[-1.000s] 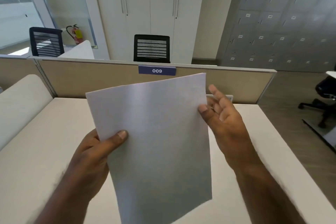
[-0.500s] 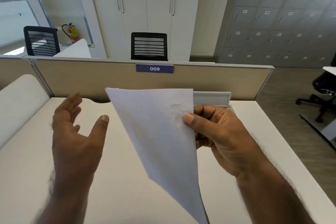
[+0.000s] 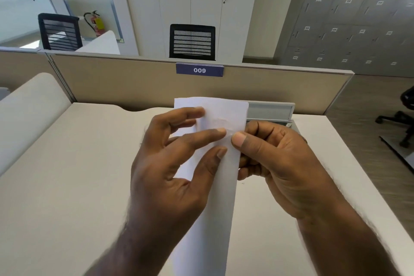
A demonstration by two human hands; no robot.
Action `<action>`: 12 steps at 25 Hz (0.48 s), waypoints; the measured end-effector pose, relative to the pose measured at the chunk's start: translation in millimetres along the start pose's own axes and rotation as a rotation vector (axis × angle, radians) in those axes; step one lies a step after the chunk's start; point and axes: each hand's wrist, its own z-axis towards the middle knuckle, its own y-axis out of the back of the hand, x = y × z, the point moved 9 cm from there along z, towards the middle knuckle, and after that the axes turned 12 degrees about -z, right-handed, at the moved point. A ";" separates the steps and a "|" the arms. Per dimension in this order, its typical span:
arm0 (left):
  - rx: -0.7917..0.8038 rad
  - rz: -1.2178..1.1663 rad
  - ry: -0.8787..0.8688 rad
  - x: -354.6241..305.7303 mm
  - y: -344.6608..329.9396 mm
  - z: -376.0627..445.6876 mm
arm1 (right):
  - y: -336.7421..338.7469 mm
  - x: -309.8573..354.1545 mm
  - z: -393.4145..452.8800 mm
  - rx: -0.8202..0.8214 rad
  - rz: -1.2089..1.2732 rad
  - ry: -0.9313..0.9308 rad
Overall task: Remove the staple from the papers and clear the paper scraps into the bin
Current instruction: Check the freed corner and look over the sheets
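Observation:
White papers [image 3: 220, 197] hang upright above the desk, seen nearly edge-on as a narrow strip. My right hand [image 3: 275, 159] pinches their right edge, thumb in front, near a crumpled patch [image 3: 220, 122] close to the top. My left hand [image 3: 177, 161] is on the papers from the left, index finger and thumb tips pressed on the sheet just beside the right thumb. The staple itself is too small to make out. No bin is in view.
The white desk [image 3: 67, 186] runs under both hands. A beige partition [image 3: 134, 83] with a "009" label [image 3: 199, 70] closes the far side. A grey cable-tray flap [image 3: 271, 110] stands open behind the papers. Office chairs stand beyond and on the right.
My left hand let go of the papers, hung open, then came back onto the sheet beside my right thumb. The papers turned from facing me to nearly edge-on.

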 end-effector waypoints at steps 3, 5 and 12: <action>-0.045 -0.023 -0.037 -4.6 2.3 -3.6 | 0.2 -4.2 -0.4 0.004 0.016 -0.012; -0.061 -0.016 -0.078 -7.6 3.9 -4.6 | -2.0 -5.0 -0.9 0.029 0.032 -0.013; -0.093 0.020 -0.086 0.0 5.2 -6.5 | -7.1 -11.8 1.8 0.069 0.046 -0.044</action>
